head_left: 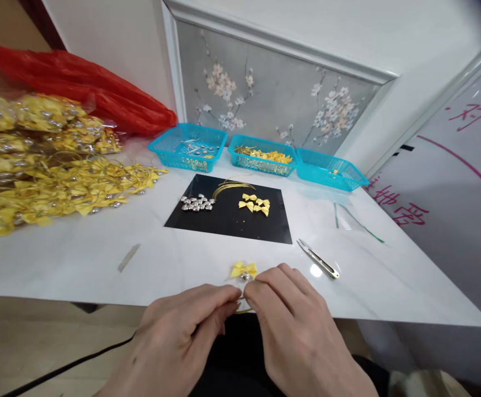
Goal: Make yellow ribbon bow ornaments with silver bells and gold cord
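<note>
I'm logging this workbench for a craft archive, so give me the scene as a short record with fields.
Left hand: left hand pinching gold cord
Right hand: right hand, at the same cord
Just beyond fingertips: yellow bow, silver bead
Black sheet: silver beads, gold strands, small bows
Tool: metal snips, right of sheet
Containers: three blue baskets, behind sheet
Far left: yellow garlands, red bag

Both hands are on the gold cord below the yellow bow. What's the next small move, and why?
I'd gently draw the gold cord snug with the right hand, the left hand acting as anchor. The cord seems to curve loosely between the fingertips, close below the silver bead and yellow bow, though the fingers hide part of it.
</note>
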Motion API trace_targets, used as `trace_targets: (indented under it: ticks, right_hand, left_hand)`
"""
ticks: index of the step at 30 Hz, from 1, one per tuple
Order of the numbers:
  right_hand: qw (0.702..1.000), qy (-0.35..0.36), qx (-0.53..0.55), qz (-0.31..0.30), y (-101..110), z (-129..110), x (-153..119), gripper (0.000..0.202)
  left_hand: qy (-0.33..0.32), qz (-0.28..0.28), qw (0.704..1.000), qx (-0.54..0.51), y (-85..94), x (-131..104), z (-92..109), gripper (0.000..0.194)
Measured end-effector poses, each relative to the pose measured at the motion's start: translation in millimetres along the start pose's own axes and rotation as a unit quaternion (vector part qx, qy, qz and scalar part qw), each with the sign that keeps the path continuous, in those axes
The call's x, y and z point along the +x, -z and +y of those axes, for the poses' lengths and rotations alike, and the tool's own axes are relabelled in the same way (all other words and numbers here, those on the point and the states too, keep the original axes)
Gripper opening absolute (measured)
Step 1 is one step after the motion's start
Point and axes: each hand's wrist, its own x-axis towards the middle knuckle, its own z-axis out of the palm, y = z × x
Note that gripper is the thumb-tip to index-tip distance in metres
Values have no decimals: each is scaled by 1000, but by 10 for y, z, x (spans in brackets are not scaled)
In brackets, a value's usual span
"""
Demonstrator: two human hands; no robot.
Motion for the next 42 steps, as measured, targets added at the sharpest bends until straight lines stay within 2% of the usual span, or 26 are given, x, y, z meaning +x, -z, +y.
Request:
trace_targets:
  ticks: [4, 10, 15, 21, 29, 37, 42]
  right_hand:
    - [1000, -4, 17, -13, 13, 12, -2, 27]
    - [975, -111, 194, -16, 69, 25, -40, 25]
    - [960, -143, 240, -11, 71, 7, -50, 27]
    - [966, -133, 222, -21, 50, 8, -37, 24]
    - [983, -106, 149, -7, 0, 27, -80, 24]
    - [986, -81, 143, -14, 10, 13, -47, 26]
    - [983, -113, 142, -2, -63, 84, -72, 28]
  left_hand:
    - [1, -16, 1000, 9, -3, 13, -4, 30]
    - [21, -15, 1000, -8, 25, 35, 16, 29]
    - [22, -14, 1000, -16, 39, 37, 20, 26]
    - [18, -9, 1000, -4, 5, -4, -40, 26]
    - [27, -23, 999, 11, -8, -4, -35, 28]
    - [14, -10, 1000, 24, -38, -10, -40, 28]
    - [9, -34, 999, 4, -100, 34, -167, 25]
